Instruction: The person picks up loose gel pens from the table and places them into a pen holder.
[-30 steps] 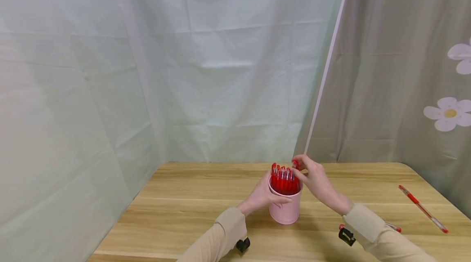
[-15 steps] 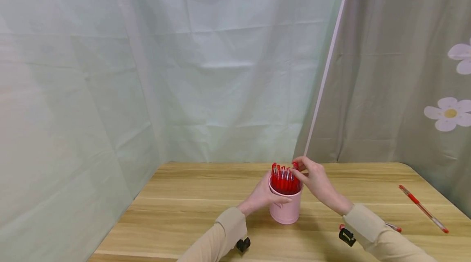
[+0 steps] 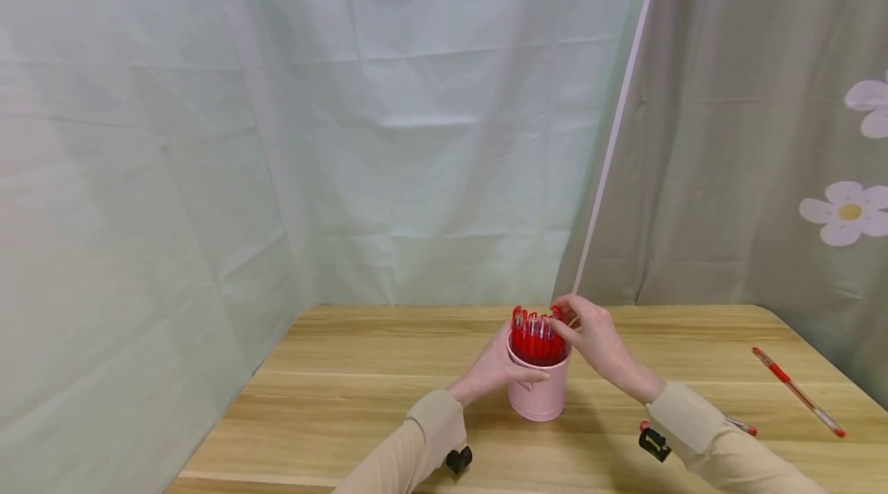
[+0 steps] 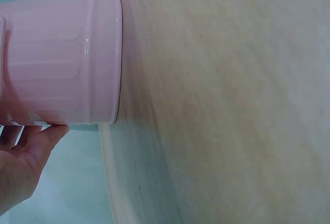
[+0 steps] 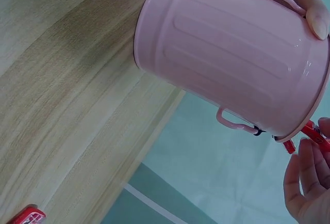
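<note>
- Noted upright on the wooden table (image 3: 388,355), ahead of the wearer and right of centre: pink bucket (image 3: 537,394), base flat on the surface.
- Found inside the bucket: packed bundle of red-capped pens (image 3: 533,340), standing on end, caps above the rim. Exact count not determined.
- Observed at the bucket's left side: left hand (image 3: 498,364), clamped round the wall, thumb laid across the front just below the rim. Confirmed in the right wrist view, with thumb pressed close to the rim beside a handle.
- Observed at the far right of the rim: right hand (image 3: 593,332), thumb and fingers brought together on the top of a single pen (image 3: 557,311). Seen pinching at the red end; lower part of that pen hidden.
- Recorded on the bucket's side: pink loop handle (image 5: 232,124), with raised panels on the wall.
- Found at the table's right: loose pen (image 3: 798,391) with red fittings, lying diagonally, well apart from the bucket.
- Found nearer the wearer: second pen (image 3: 742,426), mostly covered by the right sleeve (image 3: 690,417). Red piece at the sleeve's other side; cannot tell whether part of the same pen.
- Noted behind: pale green curtain (image 3: 430,132), then grey curtain (image 3: 708,132) printed with white flowers (image 3: 849,213).
</note>
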Demonstrator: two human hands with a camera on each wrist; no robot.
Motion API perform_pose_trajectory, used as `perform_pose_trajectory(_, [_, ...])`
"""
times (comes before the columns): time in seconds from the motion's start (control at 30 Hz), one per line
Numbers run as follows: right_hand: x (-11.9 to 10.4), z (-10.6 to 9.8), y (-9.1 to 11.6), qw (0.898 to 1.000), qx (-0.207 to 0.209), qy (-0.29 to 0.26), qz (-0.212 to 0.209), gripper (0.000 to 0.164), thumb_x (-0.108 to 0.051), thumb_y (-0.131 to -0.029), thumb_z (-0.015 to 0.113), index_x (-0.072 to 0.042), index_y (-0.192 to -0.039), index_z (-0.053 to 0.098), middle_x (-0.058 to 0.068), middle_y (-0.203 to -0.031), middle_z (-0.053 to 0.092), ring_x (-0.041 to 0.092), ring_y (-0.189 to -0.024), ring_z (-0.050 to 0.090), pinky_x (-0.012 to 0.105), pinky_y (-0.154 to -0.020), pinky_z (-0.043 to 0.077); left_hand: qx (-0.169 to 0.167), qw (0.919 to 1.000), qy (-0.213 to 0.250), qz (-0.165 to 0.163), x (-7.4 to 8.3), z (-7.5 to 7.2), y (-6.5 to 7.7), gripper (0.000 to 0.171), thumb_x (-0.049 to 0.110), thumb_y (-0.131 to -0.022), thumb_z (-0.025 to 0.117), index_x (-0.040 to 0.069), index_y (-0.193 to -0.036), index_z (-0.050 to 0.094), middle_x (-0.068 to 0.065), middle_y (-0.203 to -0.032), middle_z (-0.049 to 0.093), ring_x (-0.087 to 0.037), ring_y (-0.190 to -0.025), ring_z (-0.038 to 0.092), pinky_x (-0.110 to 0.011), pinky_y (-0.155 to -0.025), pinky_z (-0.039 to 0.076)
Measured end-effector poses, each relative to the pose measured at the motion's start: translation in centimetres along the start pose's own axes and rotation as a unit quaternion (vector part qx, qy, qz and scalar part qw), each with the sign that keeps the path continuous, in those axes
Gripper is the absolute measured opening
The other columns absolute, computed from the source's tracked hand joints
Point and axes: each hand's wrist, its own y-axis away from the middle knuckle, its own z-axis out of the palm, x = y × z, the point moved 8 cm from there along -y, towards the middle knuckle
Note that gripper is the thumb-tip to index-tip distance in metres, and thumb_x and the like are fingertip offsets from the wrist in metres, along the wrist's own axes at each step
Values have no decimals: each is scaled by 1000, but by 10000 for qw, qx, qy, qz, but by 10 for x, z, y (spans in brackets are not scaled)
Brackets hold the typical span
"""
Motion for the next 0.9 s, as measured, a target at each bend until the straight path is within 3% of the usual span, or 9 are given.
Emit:
perform_pose_trajectory(0.2, [-2, -2, 0, 9996, 45, 197, -171, 27, 2, -71, 75, -3, -93, 58, -3, -79, 54, 10, -67, 51, 26, -59, 49, -18, 10000, 23, 62, 1, 0, 0, 78, 15, -69, 80, 16, -131, 34, 7, -119, 48, -12, -105, 49, -28, -76, 47])
perform_pose_trajectory(0.53, [1, -1, 3, 9992, 13, 380, -117, 25, 0, -71, 76, -4, -90, 60, -1, -79, 53, 15, -67, 50, 25, -56, 48, 10, 10000, -86, -37, 2, 0, 1, 77, 16, -69, 80, 17, -131, 34, 5, -119, 48, -12, -104, 49, -27, -75, 47])
perform_pose_trajectory(0.8, [3, -2, 5, 9980, 21, 627, -82, 24, -5, -71, 77, -5, -90, 62, -2, -77, 51, 16, -65, 46, 24, -50, 41, -64, 9999, 154, 12, 29, 1, 9, 75, 7, -70, 78, 5, -130, 33, -7, -119, 48, -20, -104, 50, -29, -67, 51])
perform_pose_trajectory(0.9, [4, -2, 6, 9978, -18, 656, -40, 25, -6, -71, 77, -5, -91, 62, -2, -77, 51, 17, -65, 46, 23, -49, 41, -75, 9998, 205, -9, 31, 1, 10, 75, 7, -70, 78, 5, -130, 33, -9, -120, 47, -22, -104, 50, -31, -66, 51])
